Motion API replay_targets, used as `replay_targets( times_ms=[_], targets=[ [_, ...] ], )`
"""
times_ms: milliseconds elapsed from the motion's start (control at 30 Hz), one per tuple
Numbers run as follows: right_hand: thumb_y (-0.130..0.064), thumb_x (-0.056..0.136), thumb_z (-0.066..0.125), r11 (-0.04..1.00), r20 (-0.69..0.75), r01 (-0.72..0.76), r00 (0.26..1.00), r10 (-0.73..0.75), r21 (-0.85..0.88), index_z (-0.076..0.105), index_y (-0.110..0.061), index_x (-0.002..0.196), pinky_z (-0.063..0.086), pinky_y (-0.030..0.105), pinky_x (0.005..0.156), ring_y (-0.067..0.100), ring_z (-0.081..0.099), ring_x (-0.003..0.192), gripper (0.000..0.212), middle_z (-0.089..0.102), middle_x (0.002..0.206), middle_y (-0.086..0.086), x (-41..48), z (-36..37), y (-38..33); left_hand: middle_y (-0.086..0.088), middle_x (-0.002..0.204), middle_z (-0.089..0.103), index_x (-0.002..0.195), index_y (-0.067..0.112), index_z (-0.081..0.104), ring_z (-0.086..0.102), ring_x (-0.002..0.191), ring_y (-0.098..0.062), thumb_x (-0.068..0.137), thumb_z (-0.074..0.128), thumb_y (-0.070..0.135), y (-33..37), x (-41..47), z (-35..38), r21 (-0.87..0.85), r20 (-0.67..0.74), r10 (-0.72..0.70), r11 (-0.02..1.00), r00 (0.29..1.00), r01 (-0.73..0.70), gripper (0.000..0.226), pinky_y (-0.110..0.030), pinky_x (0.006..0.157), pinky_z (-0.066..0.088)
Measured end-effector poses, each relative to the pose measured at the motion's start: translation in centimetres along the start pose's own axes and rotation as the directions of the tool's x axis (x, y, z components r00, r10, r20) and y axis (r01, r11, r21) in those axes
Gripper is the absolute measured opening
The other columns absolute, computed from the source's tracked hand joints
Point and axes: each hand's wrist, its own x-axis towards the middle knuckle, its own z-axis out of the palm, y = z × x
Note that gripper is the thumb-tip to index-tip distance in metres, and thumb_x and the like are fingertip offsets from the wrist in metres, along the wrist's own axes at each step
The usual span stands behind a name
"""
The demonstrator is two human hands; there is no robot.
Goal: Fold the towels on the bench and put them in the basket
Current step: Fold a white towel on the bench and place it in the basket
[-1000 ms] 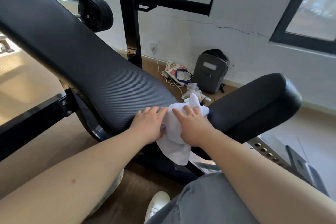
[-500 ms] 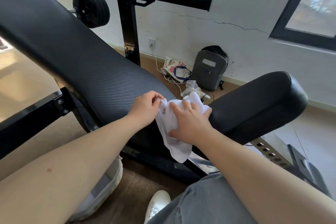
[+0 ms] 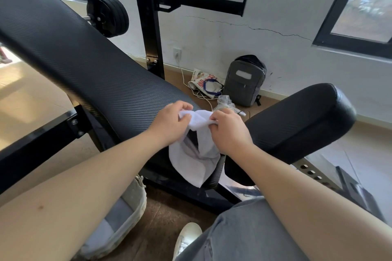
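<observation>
The left hand and the right hand are close together but not touching, each with curled fingers pinching the top edge of a white towel; the cloth is bunched between them and hangs loose below, with a dark gap showing between its two hanging parts. The towel is held up in front of the bench, over the place where the long sloping back pad meets the seat pad; whether its lower end touches the frame beneath cannot be told.

A pale basket with a grey inside stands on the floor at the lower left, partly hidden under the left forearm, well apart from the towel; a white shoe and a grey trouser leg show at the bottom.

Behind the bench a black rack post rises with a bar sticking out to the right; a black weight plate hangs beside it. By the wall lie a grey backpack and a printed bag, touching each other; a white cable runs from a wall socket down to the floor near them.
</observation>
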Motion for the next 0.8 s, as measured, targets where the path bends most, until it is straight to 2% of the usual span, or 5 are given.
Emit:
replay_targets(
  times_ms=[233, 333, 400, 467, 800],
  targets=[
    [-0.011, 0.093, 0.052, 0.962, -0.235, 0.057, 0.972, 0.007, 0.266, 0.071, -0.018, 0.105, 0.041, 0.028, 0.076, 0.015, 0.056, 0.094, 0.024, 0.066, 0.101, -0.002, 1.1, -3.1, -1.5, -0.002, 0.128, 0.045, 0.147, 0.035, 0.039, 0.050, 0.114, -0.020, 0.082, 0.072, 0.028, 0.0, -1.9, 1.0, 0.104, 0.232, 0.046, 0.992, 0.972, -0.071, 0.072, -0.033, 0.094, 0.043],
    [-0.011, 0.093, 0.053, 0.940, -0.351, 0.105, 0.936, 0.017, 0.323, 0.073, -0.020, 0.106, 0.039, 0.025, 0.077, 0.013, 0.056, 0.092, 0.025, 0.065, 0.099, -0.004, 2.1, -4.7, -2.1, -0.004, 0.116, 0.058, 0.133, 0.027, 0.053, 0.054, 0.108, -0.023, 0.085, 0.061, 0.019, -0.2, -1.3, 0.8, 0.075, 0.125, 0.041, 0.996, 0.991, -0.051, 0.049, -0.032, 0.084, 0.043],
    [-0.012, 0.094, 0.053, 0.941, -0.320, 0.081, 0.947, 0.031, 0.330, 0.073, -0.021, 0.105, 0.040, 0.025, 0.073, 0.013, 0.058, 0.090, 0.024, 0.065, 0.094, -0.008, 2.7, -5.1, -2.0, 0.001, 0.097, 0.064, 0.099, 0.025, 0.062, 0.059, 0.096, -0.023, 0.092, 0.052, 0.016, -0.2, -1.0, 0.4, 0.111, 0.042, 0.009, 0.994, 0.999, -0.014, 0.015, -0.030, 0.071, 0.039],
    [-0.013, 0.095, 0.054, 0.944, -0.243, 0.034, 0.969, 0.049, 0.327, 0.074, -0.022, 0.104, 0.043, 0.025, 0.069, 0.014, 0.061, 0.089, 0.025, 0.068, 0.092, -0.008, 3.0, -5.0, -1.6, -0.001, 0.087, 0.067, 0.082, 0.024, 0.063, 0.062, 0.088, -0.026, 0.094, 0.048, 0.012, 0.0, -0.8, -0.2, 0.068, -0.053, -0.013, 0.998, 0.999, 0.017, 0.023, -0.032, 0.066, 0.038],
    [-0.018, 0.097, 0.055, 0.925, -0.437, 0.148, 0.899, 0.022, 0.350, 0.073, -0.025, 0.105, 0.043, 0.021, 0.073, 0.010, 0.059, 0.083, 0.021, 0.066, 0.096, -0.008, 5.0, -7.8, -3.0, 0.013, 0.088, 0.066, 0.099, 0.025, 0.065, 0.060, 0.083, -0.007, 0.097, 0.051, 0.016, 2.5, 0.4, -2.0, -0.124, -0.190, -0.018, 0.992, 0.982, -0.006, 0.017, -0.024, 0.067, 0.048]
  ],
)
